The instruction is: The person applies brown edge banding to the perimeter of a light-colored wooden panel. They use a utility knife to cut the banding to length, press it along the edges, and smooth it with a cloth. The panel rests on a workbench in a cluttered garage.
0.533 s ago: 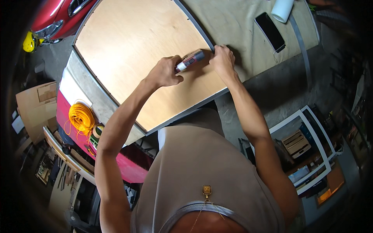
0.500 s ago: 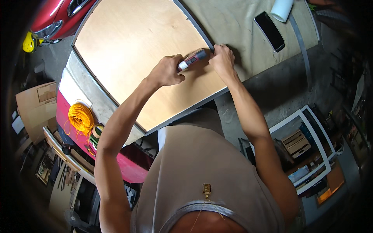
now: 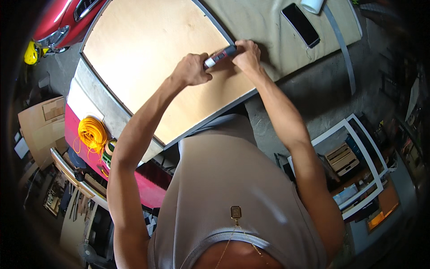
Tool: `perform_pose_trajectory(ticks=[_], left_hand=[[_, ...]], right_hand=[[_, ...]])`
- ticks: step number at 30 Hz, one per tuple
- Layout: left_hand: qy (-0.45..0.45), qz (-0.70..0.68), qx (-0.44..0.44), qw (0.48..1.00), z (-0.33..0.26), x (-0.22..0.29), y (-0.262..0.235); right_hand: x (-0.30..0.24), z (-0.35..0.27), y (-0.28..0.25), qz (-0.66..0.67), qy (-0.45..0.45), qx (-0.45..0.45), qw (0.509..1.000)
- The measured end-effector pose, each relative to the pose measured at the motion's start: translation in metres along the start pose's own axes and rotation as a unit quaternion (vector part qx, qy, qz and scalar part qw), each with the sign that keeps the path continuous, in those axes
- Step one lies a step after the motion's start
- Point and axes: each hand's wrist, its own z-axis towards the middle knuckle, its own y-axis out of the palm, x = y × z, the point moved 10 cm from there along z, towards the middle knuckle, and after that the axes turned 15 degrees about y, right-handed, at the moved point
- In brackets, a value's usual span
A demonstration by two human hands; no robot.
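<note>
A plywood panel (image 3: 148, 49) lies within a thin dark grey frame (image 3: 217, 25) with curved sides. My left hand (image 3: 192, 70) is closed around a slim hand tool (image 3: 218, 58) with a red and white body and a dark nose; its exact kind I cannot make out. The nose meets the inner edge of the frame on the right side. There my right hand (image 3: 247, 56) grips the frame from the outside, fingers curled over it, right beside the tool's nose. The fingertips are partly hidden.
Frame and panel rest on a cloth-covered table (image 3: 286, 58). On it lie a black phone (image 3: 301, 25), a white roll (image 3: 312, 4) and a grey strip (image 3: 340, 42). An orange cord coil (image 3: 92, 134) sits left. White frames (image 3: 365, 148) stand lower right; a red vehicle (image 3: 58, 22), upper left.
Both hands, with the tool, have shifted slightly up and left in view, along with the frame and table. The tool's nose now sits closer against the frame's edge and right hand.
</note>
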Motion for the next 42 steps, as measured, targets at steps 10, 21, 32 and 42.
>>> perform_pose_trajectory(ticks=[10, 21, 32, 42], left_hand=[[0.018, -0.107, -0.019, 0.994, -0.073, 0.049, 0.084], [-0.035, -0.022, -0.055, 0.998, -0.034, 0.087, 0.118], [-0.273, -0.177, 0.171, 0.930, -0.140, -0.003, 0.084], [-0.072, -0.605, 0.436, 0.663, -0.107, 0.003, 0.132]], right_hand=[[0.130, -0.088, -0.007, 0.044, 0.113, -0.152, 0.981], [0.117, -0.091, -0.001, 0.040, -0.126, -0.087, 0.987], [0.043, -0.115, -0.047, -0.031, -0.114, 0.017, 0.993], [-0.100, -0.073, 0.060, -0.064, -0.070, -0.449, 0.888]])
